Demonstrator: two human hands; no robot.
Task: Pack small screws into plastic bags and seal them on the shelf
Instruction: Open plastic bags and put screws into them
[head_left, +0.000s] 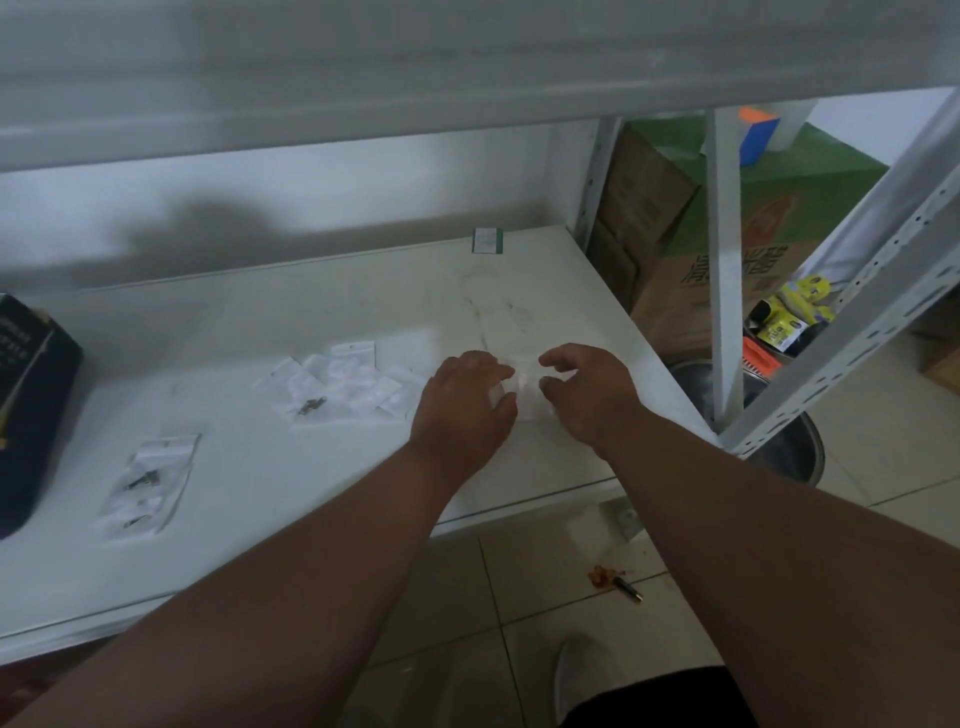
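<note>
clear plastic bag (525, 382) pinched between left hand (464, 402) and right hand (589, 392) grip, on shelf (322, 312).

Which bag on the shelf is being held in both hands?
The clear bag between the left hand and right hand; the others lie untouched to the left.
</note>
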